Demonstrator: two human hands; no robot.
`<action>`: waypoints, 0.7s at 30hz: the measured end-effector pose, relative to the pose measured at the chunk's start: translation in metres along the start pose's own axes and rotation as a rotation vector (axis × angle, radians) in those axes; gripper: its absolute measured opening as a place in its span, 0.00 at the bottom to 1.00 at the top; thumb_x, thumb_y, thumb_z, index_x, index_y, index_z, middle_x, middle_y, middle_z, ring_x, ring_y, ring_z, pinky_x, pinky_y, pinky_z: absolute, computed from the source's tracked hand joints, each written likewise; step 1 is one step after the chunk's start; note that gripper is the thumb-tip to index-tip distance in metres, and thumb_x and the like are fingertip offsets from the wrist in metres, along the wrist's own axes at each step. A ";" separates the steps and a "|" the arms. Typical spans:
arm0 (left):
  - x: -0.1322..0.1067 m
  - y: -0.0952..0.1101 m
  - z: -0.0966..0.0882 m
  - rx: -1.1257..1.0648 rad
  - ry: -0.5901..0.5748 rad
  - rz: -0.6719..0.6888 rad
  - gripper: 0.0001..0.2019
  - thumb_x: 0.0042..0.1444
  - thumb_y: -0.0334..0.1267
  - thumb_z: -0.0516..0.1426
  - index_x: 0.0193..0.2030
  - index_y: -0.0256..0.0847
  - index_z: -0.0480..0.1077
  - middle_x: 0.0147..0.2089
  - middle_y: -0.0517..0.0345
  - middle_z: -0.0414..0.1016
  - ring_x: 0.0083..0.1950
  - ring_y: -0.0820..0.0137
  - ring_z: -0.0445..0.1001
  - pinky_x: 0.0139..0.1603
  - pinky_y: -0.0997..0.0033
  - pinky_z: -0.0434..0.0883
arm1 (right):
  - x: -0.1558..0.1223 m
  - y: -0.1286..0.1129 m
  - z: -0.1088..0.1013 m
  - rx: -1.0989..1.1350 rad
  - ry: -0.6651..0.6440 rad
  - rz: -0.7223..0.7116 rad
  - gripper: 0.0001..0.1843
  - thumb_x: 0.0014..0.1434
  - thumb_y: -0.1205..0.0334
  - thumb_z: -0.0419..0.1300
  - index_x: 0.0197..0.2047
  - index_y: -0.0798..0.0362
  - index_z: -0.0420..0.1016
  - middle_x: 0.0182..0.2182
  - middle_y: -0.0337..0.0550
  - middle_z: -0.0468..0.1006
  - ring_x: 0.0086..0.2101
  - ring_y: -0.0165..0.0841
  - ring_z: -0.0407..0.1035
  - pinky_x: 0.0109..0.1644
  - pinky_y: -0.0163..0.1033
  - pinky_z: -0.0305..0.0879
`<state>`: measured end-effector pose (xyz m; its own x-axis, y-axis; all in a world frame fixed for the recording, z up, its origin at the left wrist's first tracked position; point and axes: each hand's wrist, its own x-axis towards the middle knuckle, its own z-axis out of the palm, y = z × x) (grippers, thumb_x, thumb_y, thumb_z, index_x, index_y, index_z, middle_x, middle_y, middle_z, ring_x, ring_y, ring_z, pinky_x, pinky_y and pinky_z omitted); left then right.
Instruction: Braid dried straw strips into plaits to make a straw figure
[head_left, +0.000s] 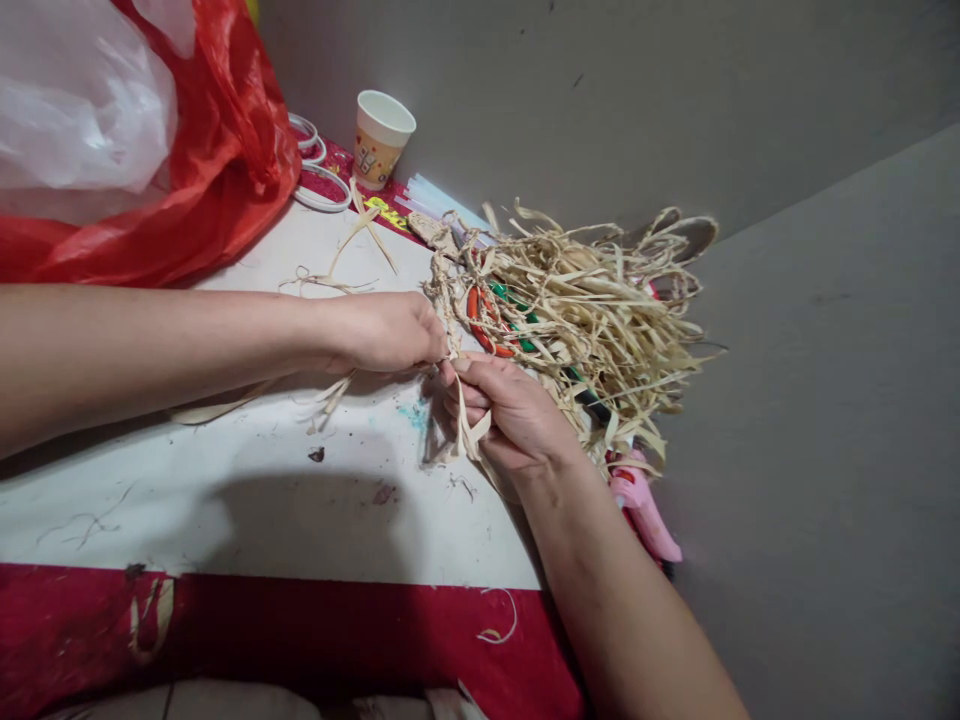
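Note:
My left hand (397,332) reaches in from the left, its fingers closed around strands at the lower end of a straw braid (452,325). Close against it, my right hand (510,405) pinches the same strands between thumb and fingers. Loose flat straw ends (469,432) hang down past the right fingers. Upward from my hands the braid runs toward a big heap of dry straw (600,300). More loose strands (330,400) stick out below my left wrist. The fingertips of my left hand are partly hidden.
A red plastic bag (247,150) fills the upper left beside white rings (322,190). A paper cup (382,140) and translucent sticks (442,205) stand by the wall. Orange-handled scissors (478,322) lie partly under straw. A pink glue gun (646,510) rests at the right edge.

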<state>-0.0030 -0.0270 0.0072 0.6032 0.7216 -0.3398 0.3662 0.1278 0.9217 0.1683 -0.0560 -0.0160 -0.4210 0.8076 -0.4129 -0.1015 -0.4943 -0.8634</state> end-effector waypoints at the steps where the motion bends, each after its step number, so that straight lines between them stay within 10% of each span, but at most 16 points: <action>1: 0.000 0.000 -0.002 0.076 0.033 0.025 0.08 0.47 0.32 0.53 0.26 0.37 0.73 0.17 0.63 0.62 0.18 0.77 0.52 0.21 0.73 0.50 | 0.000 0.000 0.000 -0.015 -0.001 0.003 0.11 0.53 0.61 0.62 0.24 0.58 0.70 0.15 0.27 0.46 0.16 0.19 0.38 0.17 0.25 0.38; 8: 0.004 0.001 -0.006 0.376 0.042 0.112 0.11 0.48 0.32 0.51 0.27 0.36 0.75 0.22 0.59 0.70 0.24 0.75 0.60 0.27 0.74 0.55 | -0.002 -0.002 0.002 -0.198 0.030 -0.030 0.15 0.53 0.56 0.62 0.23 0.57 0.69 0.14 0.28 0.48 0.16 0.20 0.40 0.19 0.29 0.37; 21: 0.008 -0.011 0.003 -0.075 -0.009 -0.030 0.11 0.49 0.35 0.52 0.18 0.39 0.64 0.11 0.66 0.51 0.14 0.79 0.46 0.18 0.71 0.42 | -0.003 0.002 -0.007 -0.351 -0.032 -0.085 0.12 0.58 0.55 0.59 0.30 0.56 0.71 0.17 0.30 0.53 0.19 0.23 0.44 0.22 0.32 0.40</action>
<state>0.0000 -0.0248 -0.0062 0.5991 0.7109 -0.3684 0.3303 0.1997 0.9225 0.1754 -0.0573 -0.0184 -0.4528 0.8281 -0.3304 0.1757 -0.2805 -0.9437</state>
